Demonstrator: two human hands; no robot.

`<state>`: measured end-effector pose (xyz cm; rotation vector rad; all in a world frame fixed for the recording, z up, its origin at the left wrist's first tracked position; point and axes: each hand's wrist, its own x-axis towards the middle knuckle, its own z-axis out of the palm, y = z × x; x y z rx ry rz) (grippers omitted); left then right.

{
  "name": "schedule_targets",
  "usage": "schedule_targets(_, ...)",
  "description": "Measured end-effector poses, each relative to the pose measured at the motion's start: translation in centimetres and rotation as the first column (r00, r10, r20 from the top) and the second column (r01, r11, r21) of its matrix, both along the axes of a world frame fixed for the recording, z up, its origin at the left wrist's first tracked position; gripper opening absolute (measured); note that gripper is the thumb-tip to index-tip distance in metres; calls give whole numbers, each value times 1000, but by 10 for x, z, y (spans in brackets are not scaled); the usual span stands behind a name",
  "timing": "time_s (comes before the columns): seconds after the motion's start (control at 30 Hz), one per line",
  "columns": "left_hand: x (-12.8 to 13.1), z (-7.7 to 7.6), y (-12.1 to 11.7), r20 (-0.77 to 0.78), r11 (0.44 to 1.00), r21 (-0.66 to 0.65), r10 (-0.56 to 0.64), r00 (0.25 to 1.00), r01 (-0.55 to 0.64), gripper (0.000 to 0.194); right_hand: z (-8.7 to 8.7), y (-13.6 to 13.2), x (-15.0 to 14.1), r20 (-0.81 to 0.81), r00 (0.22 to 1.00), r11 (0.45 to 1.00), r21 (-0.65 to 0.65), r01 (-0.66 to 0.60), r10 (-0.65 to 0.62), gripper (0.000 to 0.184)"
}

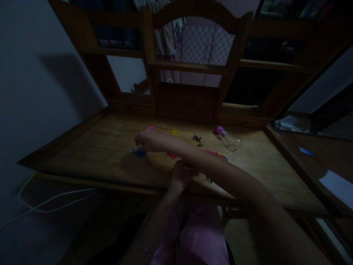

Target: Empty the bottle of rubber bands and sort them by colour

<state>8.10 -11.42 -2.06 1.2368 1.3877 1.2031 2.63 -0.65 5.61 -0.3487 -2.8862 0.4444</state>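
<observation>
Clock directions: 12 points away from the person. Right hand (149, 140): fingers bent downward; whether they pinch a piece cannot be told. Left hand (182, 172): fingers curled, partly behind the right forearm; its grip cannot be told. Blue pieces (138, 152) lie on the desk (91, 147) at the right hand's 7 o'clock, long axis of the group roughly 9 to 3. From the right hand, red pieces (172, 155) are at 4 o'clock, a mixed-colour pile (217, 155) near 3. Farther out, a clear bottle (232, 142) lies with its pink cap (220, 129) pointing between 10 and 11.
</observation>
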Motion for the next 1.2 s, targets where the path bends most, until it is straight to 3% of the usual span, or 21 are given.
schedule_targets(0.1,1,-3,2,217,999,-31,-4,976,11,6,20,1,40,-90,991,995,-6,103,-103,18)
schedule_targets(0.27,-1,-7,2,549,1000,-21,25,835,-16,22,48,-3,135,-169,932,945,-128,301,-319,18)
schedule_targets(0.37,-2,-3,1,683,999,-38,32,730,-8,22,46,-9,179,-79,936,912,-268,311,-343,18)
schedule_targets(0.5,-2,2,0,751,999,-43,37,659,-7,24,32,-17,208,33,948,860,-412,301,-316,24)
schedule_targets(0.77,-3,-1,1,735,999,-35,25,677,1,22,21,-15,215,13,934,770,-563,301,-356,20)
schedule_targets(0.97,-3,1,-1,737,999,-36,26,675,1,23,15,8,214,-57,894,672,-681,292,-445,25)
schedule_targets(1.2,-4,-2,-1,679,997,-59,0,734,56,29,-24,64,146,-138,797,616,-714,331,-588,18)
